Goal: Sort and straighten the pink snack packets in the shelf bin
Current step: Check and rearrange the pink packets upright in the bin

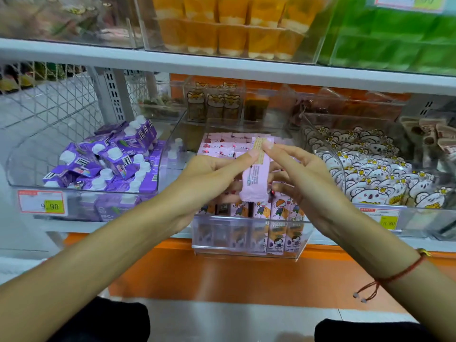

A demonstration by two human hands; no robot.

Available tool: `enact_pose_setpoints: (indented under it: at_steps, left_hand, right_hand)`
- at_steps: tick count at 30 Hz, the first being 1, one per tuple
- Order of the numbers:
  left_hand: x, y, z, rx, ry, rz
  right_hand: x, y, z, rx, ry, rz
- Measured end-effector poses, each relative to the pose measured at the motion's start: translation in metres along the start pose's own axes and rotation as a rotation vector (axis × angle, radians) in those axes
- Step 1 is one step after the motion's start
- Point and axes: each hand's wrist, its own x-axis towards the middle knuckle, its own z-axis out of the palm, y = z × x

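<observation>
**One packet lifted over the bin**

A shop shelf carries clear bins side by side. Above the middle shelf bin [246, 233] of upright pink snack packets [276, 218], two hands hold one pink packet [255, 178] upright, back seam showing. The left hand [209, 178] and right hand [303, 178] each pinch it with narrowly parted fingertips.

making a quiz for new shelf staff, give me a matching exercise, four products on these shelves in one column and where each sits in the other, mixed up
Things:
1. pink packet
2. purple cartons
3. bear-print packs
4. orange pouches

Places:
A. upper shelf
B. bin left of the pink bin
C. held by left hand and right hand, above the clear bin
D. bin right of the pink bin

Pairs: 1-C, 2-B, 3-D, 4-A
</observation>
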Motion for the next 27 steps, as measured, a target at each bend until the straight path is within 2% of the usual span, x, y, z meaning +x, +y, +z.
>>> enact_pose_setpoints:
  at_steps: [3,7,12,15,20,25,27]
  left_hand:
    - [0.001,0.001,0.000,-0.071,-0.041,-0.082]
    - [0.004,0.000,-0.004,-0.068,-0.080,-0.096]
    - [0.007,-0.004,-0.010,-0.085,-0.166,-0.081]
    - [0.007,-0.005,-0.012,-0.036,-0.200,0.022]
    - [0.003,-0.007,-0.015,0.203,-0.144,0.410]
    - [0.002,-0.007,-0.013,0.238,-0.088,0.445]
    - [0.003,-0.005,-0.010,0.178,0.018,0.439]
  right_hand:
    - [0.002,0.000,0.000,0.014,0.016,0.009]
    - [0.001,-0.002,-0.003,0.088,-0.005,-0.020]
    - [-0.001,-0.005,-0.010,0.039,-0.076,-0.170]
    - [-0.002,-0.006,-0.011,0.009,-0.126,-0.299]
    - [-0.002,-0.004,-0.013,-0.005,-0.231,-0.411]
    - [-0.002,-0.003,-0.015,-0.036,-0.215,-0.397]
    - [-0.003,-0.004,-0.015,-0.088,-0.199,-0.385]
